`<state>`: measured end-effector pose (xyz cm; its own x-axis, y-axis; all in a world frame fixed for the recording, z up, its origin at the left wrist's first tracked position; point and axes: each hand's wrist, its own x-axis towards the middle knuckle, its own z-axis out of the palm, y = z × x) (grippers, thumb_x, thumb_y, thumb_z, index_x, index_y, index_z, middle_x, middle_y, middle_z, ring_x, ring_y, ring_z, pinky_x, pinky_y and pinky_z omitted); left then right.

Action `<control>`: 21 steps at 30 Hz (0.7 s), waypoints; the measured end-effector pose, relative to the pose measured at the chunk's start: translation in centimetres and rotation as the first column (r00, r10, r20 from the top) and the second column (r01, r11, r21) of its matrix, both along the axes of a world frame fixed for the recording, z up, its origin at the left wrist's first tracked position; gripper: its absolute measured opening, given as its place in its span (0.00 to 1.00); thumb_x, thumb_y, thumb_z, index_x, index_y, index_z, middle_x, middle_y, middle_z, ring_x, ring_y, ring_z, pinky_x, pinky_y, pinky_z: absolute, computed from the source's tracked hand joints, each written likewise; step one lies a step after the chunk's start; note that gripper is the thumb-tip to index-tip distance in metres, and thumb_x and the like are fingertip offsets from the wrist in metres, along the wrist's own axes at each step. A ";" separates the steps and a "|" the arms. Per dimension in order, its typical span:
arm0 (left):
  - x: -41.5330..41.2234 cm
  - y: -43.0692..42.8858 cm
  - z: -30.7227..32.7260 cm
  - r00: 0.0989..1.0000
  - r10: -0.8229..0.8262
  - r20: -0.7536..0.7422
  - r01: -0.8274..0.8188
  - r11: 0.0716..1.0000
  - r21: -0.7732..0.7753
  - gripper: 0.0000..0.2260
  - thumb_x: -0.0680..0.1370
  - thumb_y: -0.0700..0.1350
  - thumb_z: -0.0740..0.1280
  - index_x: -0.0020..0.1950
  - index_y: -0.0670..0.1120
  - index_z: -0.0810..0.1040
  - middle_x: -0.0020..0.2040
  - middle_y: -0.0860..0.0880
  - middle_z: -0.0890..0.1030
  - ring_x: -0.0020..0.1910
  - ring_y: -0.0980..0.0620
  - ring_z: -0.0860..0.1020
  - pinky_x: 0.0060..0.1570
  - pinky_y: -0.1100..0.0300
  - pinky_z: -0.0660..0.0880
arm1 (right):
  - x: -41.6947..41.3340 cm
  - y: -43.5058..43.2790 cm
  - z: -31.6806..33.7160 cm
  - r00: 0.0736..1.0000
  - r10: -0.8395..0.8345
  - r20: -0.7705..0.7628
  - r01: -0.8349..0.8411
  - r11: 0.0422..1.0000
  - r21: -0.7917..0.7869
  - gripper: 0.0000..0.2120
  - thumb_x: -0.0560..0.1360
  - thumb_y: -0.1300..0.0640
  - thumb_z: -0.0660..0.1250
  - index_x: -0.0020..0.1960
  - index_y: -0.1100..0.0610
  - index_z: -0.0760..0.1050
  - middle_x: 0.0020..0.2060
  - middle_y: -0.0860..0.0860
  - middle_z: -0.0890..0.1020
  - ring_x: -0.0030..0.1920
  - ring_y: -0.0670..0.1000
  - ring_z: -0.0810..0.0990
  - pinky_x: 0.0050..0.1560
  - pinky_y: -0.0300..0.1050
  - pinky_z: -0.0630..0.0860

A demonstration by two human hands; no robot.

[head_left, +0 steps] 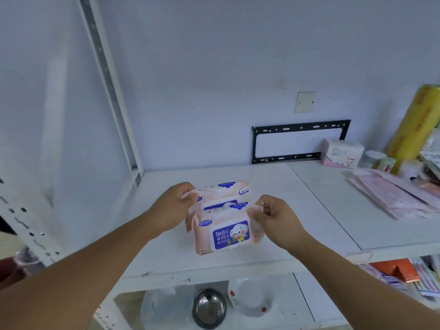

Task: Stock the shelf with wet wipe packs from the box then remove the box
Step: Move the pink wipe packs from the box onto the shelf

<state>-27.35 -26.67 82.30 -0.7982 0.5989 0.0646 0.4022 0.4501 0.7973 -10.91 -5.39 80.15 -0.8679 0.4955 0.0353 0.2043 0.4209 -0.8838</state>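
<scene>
White shelf against a pale wall: two wipe packs being set in place.

The rear pack and front pack stand on edge, one touching the other, at mid-shelf towards the front lip (whether their bases bear fully on the surface cannot be confirmed). The left hand has its fingers curled round the rear pack's upper left end; the right hand pinches the front pack's top right seam between thumb and fingertips. The box is not in view. In my judgement placement is under way, with release not yet made. Risk: both packs are soft and stand on a narrow edge, so on release the front one could tip forward over the lip towards the steel bowl below. A seam-only pinch may also slip.
</scene>
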 end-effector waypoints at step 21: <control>-22.0 0.4 -5.2 0.934 0.253 0.254 -0.240 0.967 -0.080 0.09 0.83 0.42 0.64 0.43 0.47 0.74 0.44 0.44 0.79 0.43 0.47 0.79 0.53 0.48 0.79 | -28.1 1.5 -7.0 0.986 0.166 0.009 -0.165 0.983 -0.085 0.10 0.79 0.55 0.68 0.39 0.52 0.73 0.37 0.53 0.78 0.33 0.49 0.73 0.29 0.36 0.69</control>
<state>-49.35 -26.30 77.10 -0.9062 0.3785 -0.1884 0.0553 0.5478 0.8348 -38.97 -3.88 73.10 -0.9382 0.3457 -0.0148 0.1524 0.3743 -0.9147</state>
